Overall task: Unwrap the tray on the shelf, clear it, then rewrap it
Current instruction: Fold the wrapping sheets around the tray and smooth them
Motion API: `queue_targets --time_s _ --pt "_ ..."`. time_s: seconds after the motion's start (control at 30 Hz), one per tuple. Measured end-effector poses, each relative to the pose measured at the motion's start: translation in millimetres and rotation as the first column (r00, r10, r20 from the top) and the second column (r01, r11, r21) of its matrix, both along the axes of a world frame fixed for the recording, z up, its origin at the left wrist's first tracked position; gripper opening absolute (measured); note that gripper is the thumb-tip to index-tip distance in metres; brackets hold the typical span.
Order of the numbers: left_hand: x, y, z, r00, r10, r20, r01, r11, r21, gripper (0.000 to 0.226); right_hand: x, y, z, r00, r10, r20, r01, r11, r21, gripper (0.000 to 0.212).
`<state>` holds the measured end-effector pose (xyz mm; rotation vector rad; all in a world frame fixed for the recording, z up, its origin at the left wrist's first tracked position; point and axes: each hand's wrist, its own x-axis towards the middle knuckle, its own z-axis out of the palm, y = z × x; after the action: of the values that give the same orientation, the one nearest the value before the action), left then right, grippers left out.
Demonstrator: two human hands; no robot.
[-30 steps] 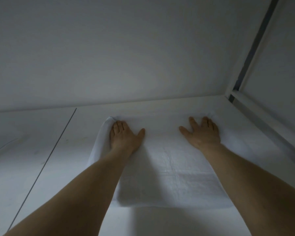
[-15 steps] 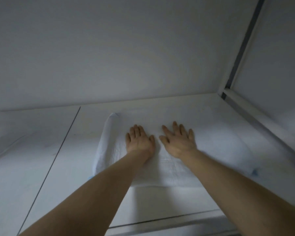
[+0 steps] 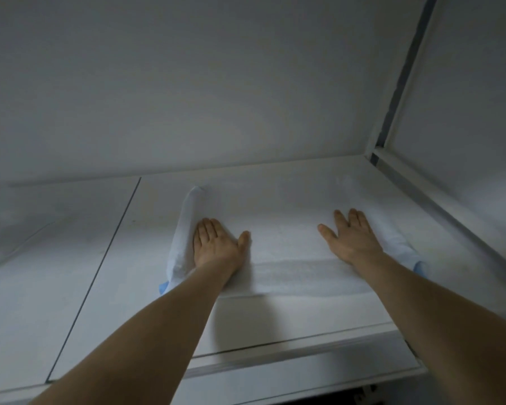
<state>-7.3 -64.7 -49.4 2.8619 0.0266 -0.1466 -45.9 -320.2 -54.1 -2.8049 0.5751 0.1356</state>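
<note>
Now, your flat white shelf [image 3: 275, 325] fills the lower view, and the tray wrapped in white cloth [image 3: 284, 249] lies on it, toward the shelf's 3 o'clock side. Your left hand [image 3: 216, 247] rests flat, fingers straight, on the wrap's 9 o'clock end; your right hand [image 3: 351, 241] rests flat at 3 o'clock.
</note>
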Motion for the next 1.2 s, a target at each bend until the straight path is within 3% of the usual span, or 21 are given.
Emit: queue_targets --time_s 0.23,0.33,0.37,0.43,0.47,0.53,0.63,0.73,0.87,1.0,1.13,1.2 --pt "0 2 8 0.999 -0.005 -0.041 0.004 1.0 -0.016 0.084 0 -2 11 0.999 0.018 -0.05 -0.014 0.997 0.076 0.071" --pt "-6 1 22 0.985 -0.166 0.048 0.167 0.986 -0.025 0.065 -8 17 24 0.985 0.173 0.021 -0.173 0.985 0.022 0.058" --pt "-10 -2 27 0.966 -0.246 0.078 0.252 0.964 -0.08 0.061 -10 28 29 0.962 0.246 0.116 -0.256 0.964 0.072 0.049" --pt "-21 -9 37 0.926 -0.378 0.011 0.371 0.9 -0.229 0.053 -18 56 38 0.926 0.317 0.204 -0.37 0.869 0.329 0.024" --pt "-26 -13 41 0.898 -0.435 -0.062 0.403 0.871 -0.281 0.046 -22 67 43 0.917 0.361 0.168 -0.397 0.807 0.437 0.015" --pt "-34 -13 46 0.837 -0.515 -0.187 0.436 0.832 -0.343 0.028 -26 79 51 0.887 0.457 0.069 -0.428 0.757 0.493 0.013" --pt "-38 -3 52 0.796 -0.53 -0.292 0.417 0.831 -0.369 0.011 -33 77 55 0.876 0.482 -0.009 -0.418 0.769 0.484 0.009" --pt "-41 7 54 0.811 -0.487 -0.325 0.372 0.857 -0.357 0.004 -45 66 57 0.89 0.455 -0.035 -0.396 0.809 0.434 0.005" --pt "-39 21 58 0.805 -0.429 -0.41 0.317 0.895 -0.314 0.01 -61 42 61 0.927 0.371 -0.051 -0.335 0.882 0.33 0.034" --pt "-39 34 67 0.768 -0.429 -0.476 0.453 0.889 -0.071 0.044 -78 20 63 0.935 0.333 -0.124 -0.301 0.927 0.225 0.041" --pt "-38 43 70 0.777 -0.435 -0.456 0.535 0.837 0.113 0.028 -89 1 64 0.924 0.32 -0.211 -0.312 0.947 0.072 0.015" --pt "-37 43 68 0.78 -0.448 -0.436 0.572 0.793 0.208 0.031 -89 -2 62 0.912 0.314 -0.264 -0.34 0.939 -0.057 0.019"
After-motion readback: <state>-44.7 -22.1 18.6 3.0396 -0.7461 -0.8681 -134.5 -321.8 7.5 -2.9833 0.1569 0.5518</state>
